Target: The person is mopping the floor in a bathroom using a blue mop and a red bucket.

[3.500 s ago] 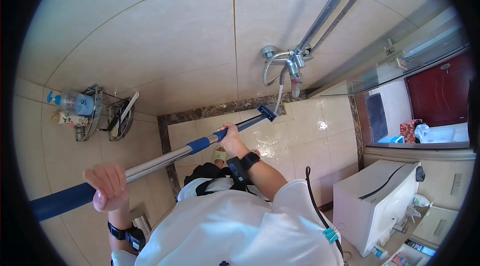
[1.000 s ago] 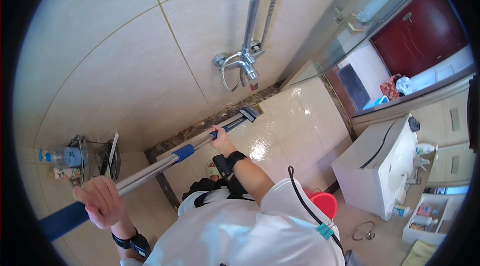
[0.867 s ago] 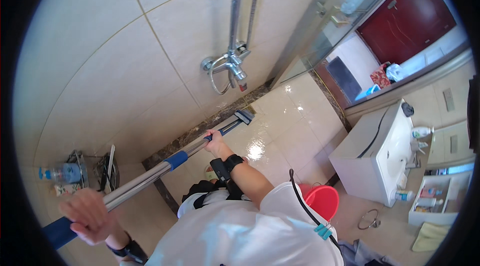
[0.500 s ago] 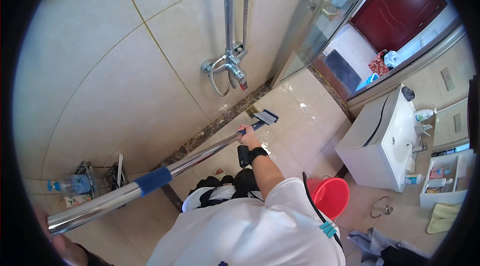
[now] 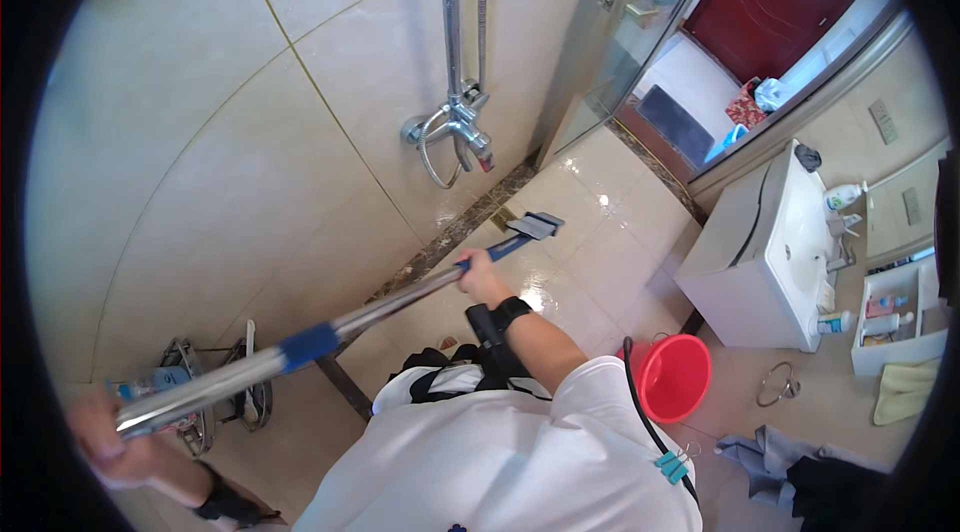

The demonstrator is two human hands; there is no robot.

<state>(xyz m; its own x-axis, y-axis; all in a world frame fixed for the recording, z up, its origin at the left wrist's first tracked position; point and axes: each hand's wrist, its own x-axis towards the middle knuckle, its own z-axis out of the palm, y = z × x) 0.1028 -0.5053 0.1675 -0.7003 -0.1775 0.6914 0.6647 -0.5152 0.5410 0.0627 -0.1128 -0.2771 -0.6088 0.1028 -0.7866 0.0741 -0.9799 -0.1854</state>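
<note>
A long-handled mop [image 5: 374, 317] slants across my front. Its chrome pole carries a blue sleeve at mid-length, and its small blue-grey head [image 5: 535, 225] is low over the wet-looking tiles, by the floor drain [image 5: 503, 217]. My left hand [image 5: 108, 440] is closed around the thick end of the pole at the lower left, slightly blurred. Farther down, near the head, my right hand [image 5: 482, 278] wraps the lower part of the shaft. Whether the head touches the floor, I cannot tell.
A red bucket [image 5: 675, 380] stands at my right. Beyond it are a white washbasin cabinet [image 5: 745, 272] and a wall shelf [image 5: 905, 352]. A shower mixer [image 5: 460, 127] juts from the wall ahead, a rack [image 5: 190, 412] hangs at left, and a glass door [image 5: 610, 62] stands at far right.
My left hand has moved slightly right and come farther into view with the pole's end. The mop head is turned a little and slightly farther right. The whole view has shifted somewhat.
</note>
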